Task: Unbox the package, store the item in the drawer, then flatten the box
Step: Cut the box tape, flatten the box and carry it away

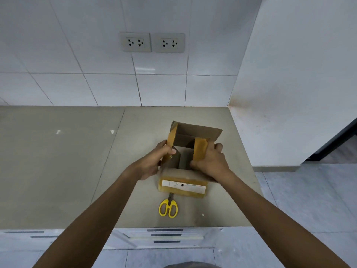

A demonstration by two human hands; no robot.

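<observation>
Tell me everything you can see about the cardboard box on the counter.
The cardboard box is small, brown and open, its flaps edged with tan tape. It stands on the grey counter. The near flap folds toward the camera, carrying a white label. The left hand grips its left flap, the right hand its right. No contents are visible.

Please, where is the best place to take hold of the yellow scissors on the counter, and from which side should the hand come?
Probably by the two yellow handle loops of the scissors, coming from the near counter edge. The loops lie free and point toward the person, while the blades point away and disappear under the near flap of the cardboard box, so they are poorly reachable.
</observation>
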